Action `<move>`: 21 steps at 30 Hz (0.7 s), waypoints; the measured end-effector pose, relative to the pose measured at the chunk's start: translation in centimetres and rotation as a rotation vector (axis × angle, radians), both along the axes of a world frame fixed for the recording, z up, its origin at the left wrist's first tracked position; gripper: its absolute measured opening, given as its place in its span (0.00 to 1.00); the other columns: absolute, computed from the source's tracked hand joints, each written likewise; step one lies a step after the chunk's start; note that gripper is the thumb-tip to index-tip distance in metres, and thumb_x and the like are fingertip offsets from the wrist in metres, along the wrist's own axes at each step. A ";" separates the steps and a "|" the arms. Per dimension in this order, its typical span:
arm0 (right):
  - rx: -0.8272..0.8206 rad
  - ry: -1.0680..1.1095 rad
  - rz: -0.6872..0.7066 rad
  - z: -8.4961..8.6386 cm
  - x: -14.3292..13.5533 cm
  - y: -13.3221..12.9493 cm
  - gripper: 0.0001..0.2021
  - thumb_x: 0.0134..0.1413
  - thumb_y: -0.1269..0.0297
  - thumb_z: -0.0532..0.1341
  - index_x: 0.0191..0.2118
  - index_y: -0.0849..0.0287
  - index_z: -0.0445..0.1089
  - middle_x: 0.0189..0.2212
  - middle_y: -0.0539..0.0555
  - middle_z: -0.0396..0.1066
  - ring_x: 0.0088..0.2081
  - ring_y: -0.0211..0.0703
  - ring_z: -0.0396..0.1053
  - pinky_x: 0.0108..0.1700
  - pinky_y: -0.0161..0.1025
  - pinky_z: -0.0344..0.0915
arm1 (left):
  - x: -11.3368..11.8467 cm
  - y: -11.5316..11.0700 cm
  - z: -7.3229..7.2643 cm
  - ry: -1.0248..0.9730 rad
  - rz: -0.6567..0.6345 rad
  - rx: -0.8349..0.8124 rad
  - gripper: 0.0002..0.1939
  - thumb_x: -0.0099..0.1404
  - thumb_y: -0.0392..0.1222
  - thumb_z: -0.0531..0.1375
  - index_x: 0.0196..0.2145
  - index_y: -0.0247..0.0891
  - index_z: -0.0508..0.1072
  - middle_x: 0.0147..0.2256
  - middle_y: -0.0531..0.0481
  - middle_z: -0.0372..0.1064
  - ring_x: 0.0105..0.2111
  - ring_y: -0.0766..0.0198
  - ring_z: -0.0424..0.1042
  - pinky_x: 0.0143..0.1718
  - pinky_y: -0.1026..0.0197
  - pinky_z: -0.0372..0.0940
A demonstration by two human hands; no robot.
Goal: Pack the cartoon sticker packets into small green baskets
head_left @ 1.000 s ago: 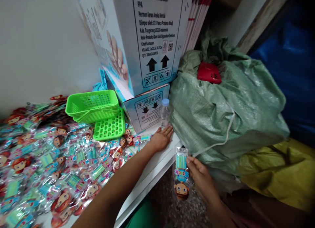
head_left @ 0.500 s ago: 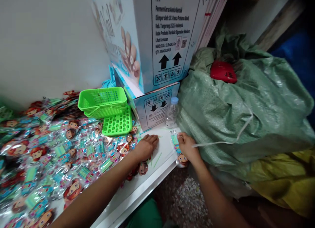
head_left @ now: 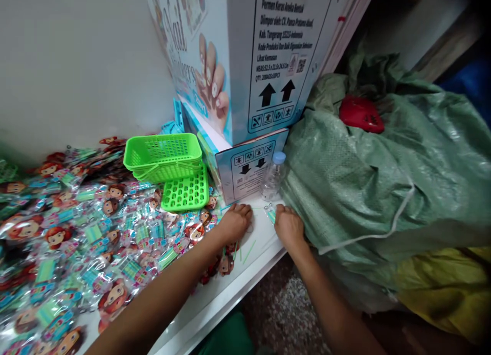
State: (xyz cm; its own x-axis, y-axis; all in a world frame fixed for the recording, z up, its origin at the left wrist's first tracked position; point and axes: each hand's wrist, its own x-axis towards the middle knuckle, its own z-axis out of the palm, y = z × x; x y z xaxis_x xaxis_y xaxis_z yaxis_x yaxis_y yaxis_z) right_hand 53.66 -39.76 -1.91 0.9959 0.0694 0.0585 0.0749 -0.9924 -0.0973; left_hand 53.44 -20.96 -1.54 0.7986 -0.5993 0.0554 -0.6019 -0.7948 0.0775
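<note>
My left hand [head_left: 237,223] rests on the white table [head_left: 261,236] with its fingers bent together; whatever is under them is hidden. To its right, my right hand [head_left: 288,224] is closed on a small clear packet [head_left: 270,213] of green sticks, whose top end sticks out past the fingers. Thin loose green sticks [head_left: 249,251] lie on the table just below my left hand. Many similar packets [head_left: 132,268] with cartoon-head cards are heaped over the left side of the table.
Green plastic baskets [head_left: 163,155] stand behind the heap. Tall printed cartons [head_left: 245,79] and a clear bottle [head_left: 273,177] with a blue cap are behind my hands. A big green sack [head_left: 356,176] bulges at the right, with a red object [head_left: 361,113] on it.
My right hand now covers most of the packet, whose cartoon-head end showed before. My left hand has shifted slightly up and right. The whole view has shifted a little.
</note>
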 end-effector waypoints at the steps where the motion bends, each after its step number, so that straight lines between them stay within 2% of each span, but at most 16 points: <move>1: -0.006 -0.016 0.021 -0.2 0.3 0.2 0.13 0.60 0.75 0.47 0.43 0.64 0.66 0.37 0.63 0.70 0.42 0.50 0.66 0.40 0.39 0.59 | -0.5 0.7 0.3 0.004 0.005 -0.002 0.18 0.66 0.40 0.49 0.50 0.31 0.67 0.52 0.37 0.65 0.52 0.52 0.63 0.54 0.49 0.55; 3: -0.009 -0.048 0.051 -0.4 0.8 0.4 0.13 0.60 0.74 0.47 0.43 0.65 0.67 0.38 0.64 0.69 0.43 0.51 0.64 0.42 0.41 0.58 | -1.4 1.9 0.9 0.006 0.028 -0.012 0.18 0.67 0.42 0.48 0.50 0.32 0.66 0.53 0.37 0.64 0.53 0.53 0.62 0.55 0.48 0.53; 7: 0.019 -0.102 0.109 0.0 1.2 0.4 0.13 0.61 0.69 0.48 0.45 0.68 0.66 0.40 0.66 0.67 0.45 0.55 0.61 0.46 0.44 0.55 | -3.6 4.1 1.7 0.007 0.073 -0.049 0.25 0.67 0.50 0.46 0.56 0.33 0.61 0.58 0.36 0.57 0.57 0.51 0.57 0.58 0.47 0.49; 10: 0.070 -0.117 0.190 0.5 0.4 0.7 0.14 0.63 0.65 0.47 0.47 0.64 0.65 0.42 0.62 0.68 0.46 0.50 0.62 0.47 0.41 0.55 | -5.2 5.6 1.6 0.056 0.106 -0.180 0.31 0.62 0.55 0.52 0.58 0.32 0.59 0.58 0.33 0.57 0.57 0.47 0.57 0.58 0.44 0.49; 13: 0.136 -0.091 0.294 1.0 -0.7 1.9 0.13 0.63 0.64 0.48 0.46 0.59 0.66 0.40 0.57 0.69 0.44 0.45 0.64 0.46 0.37 0.56 | -6.0 6.5 1.0 0.101 0.151 -0.303 0.27 0.61 0.49 0.55 0.54 0.32 0.63 0.53 0.33 0.62 0.54 0.48 0.60 0.56 0.44 0.52; 17: 0.266 -0.024 0.377 1.2 -1.5 3.4 0.11 0.60 0.66 0.51 0.43 0.59 0.68 0.38 0.57 0.70 0.42 0.46 0.65 0.44 0.37 0.58 | -6.1 6.5 0.4 0.123 0.194 -0.416 0.16 0.64 0.38 0.51 0.48 0.35 0.69 0.49 0.37 0.67 0.52 0.52 0.63 0.55 0.47 0.54; 21: 0.346 -0.006 0.388 0.9 -1.4 4.0 0.11 0.59 0.66 0.52 0.43 0.60 0.69 0.38 0.58 0.71 0.42 0.47 0.66 0.44 0.38 0.60 | -6.2 6.6 0.5 0.150 0.261 -0.606 0.14 0.64 0.36 0.50 0.45 0.37 0.71 0.48 0.40 0.68 0.50 0.54 0.64 0.54 0.49 0.54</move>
